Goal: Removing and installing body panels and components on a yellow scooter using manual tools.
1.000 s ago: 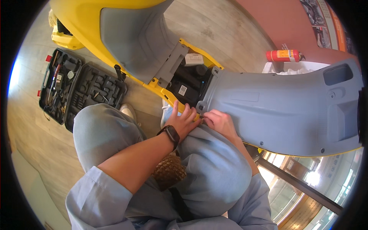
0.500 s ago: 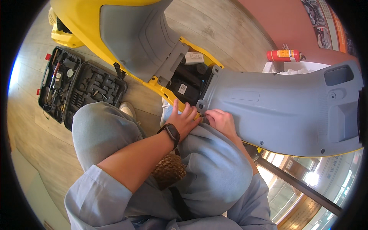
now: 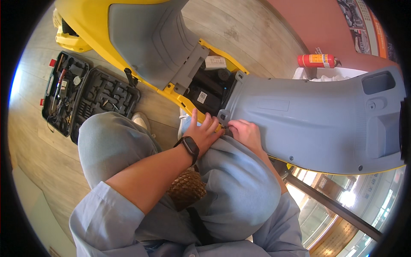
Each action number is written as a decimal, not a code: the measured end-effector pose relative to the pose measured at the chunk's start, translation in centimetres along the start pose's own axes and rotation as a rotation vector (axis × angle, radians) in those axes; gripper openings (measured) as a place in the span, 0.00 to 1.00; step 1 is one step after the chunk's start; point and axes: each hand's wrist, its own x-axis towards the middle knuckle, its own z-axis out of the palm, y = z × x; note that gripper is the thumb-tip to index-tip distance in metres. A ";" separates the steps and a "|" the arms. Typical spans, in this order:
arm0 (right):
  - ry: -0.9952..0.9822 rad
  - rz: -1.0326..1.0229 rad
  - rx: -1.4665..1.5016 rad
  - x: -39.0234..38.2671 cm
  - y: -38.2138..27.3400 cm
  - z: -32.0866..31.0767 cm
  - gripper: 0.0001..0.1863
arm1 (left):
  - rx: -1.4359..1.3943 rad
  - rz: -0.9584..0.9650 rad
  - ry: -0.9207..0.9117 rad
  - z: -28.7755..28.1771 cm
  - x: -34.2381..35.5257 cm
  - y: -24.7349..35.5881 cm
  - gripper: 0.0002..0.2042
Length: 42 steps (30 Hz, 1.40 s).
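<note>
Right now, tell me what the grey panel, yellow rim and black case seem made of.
Grey panel: likely matte plastic, with moulded recesses. Yellow rim: smooth, evenly coloured, perhaps plastic; painted metal possible. Black case: probably hard plastic, dull, with moulded slots.

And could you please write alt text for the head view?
A person's left hand touches the yellow rim of an open vehicle compartment, the right hand close beside it by the corner of a grey panel. A black tool case lies open at left; a red fire extinguisher shows at upper right.
</note>
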 end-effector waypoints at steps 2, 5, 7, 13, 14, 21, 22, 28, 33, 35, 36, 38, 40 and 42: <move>-0.003 0.008 -0.049 0.0 0.1 0.3 0.06 | 0.002 -0.002 -0.007 -0.2 0.0 -0.1 0.23; 0.029 -0.024 -0.026 0.1 0.7 0.9 0.05 | -0.007 0.005 -0.016 -0.4 -0.2 -0.3 0.23; 0.021 -0.022 -0.027 0.1 1.0 0.9 0.05 | -0.015 0.012 -0.001 -0.3 -0.1 -0.4 0.23; -0.012 0.016 -0.012 -0.2 0.5 0.5 0.06 | -0.005 0.005 0.003 0.0 -0.2 -0.2 0.24; -0.014 0.022 0.001 -0.3 0.4 0.6 0.06 | -0.004 0.003 0.003 0.0 -0.4 -0.2 0.24; -0.025 0.054 0.059 -0.2 -0.2 0.3 0.08 | -0.014 -0.015 0.012 0.0 -0.6 -0.2 0.24; -0.024 0.054 0.059 -0.1 -0.1 0.2 0.08 | -0.014 -0.013 0.022 -0.1 -0.5 -0.2 0.24; -0.022 0.049 0.029 0.0 0.5 0.3 0.07 | -0.021 -0.013 0.036 -0.1 -0.4 -0.2 0.24; -0.001 0.035 0.039 -0.2 0.6 0.8 0.07 | -0.001 -0.021 0.023 0.5 -0.3 0.0 0.24; -0.001 0.052 0.026 -0.3 0.4 0.7 0.06 | 0.019 -0.022 0.019 0.5 -0.2 0.1 0.24; -0.003 0.052 0.025 -0.3 0.3 0.6 0.06 | 0.027 -0.025 0.019 0.4 -0.2 0.1 0.23; 0.002 0.052 0.026 -0.3 0.0 0.5 0.06 | 0.032 -0.029 0.019 0.4 -0.1 0.2 0.23; -0.009 0.031 0.025 -0.3 0.0 0.5 0.06 | 0.005 -0.039 0.004 0.2 -0.2 0.2 0.22; -0.020 0.011 0.024 -0.3 0.0 0.5 0.06 | -0.008 -0.034 0.002 0.1 -0.2 0.2 0.21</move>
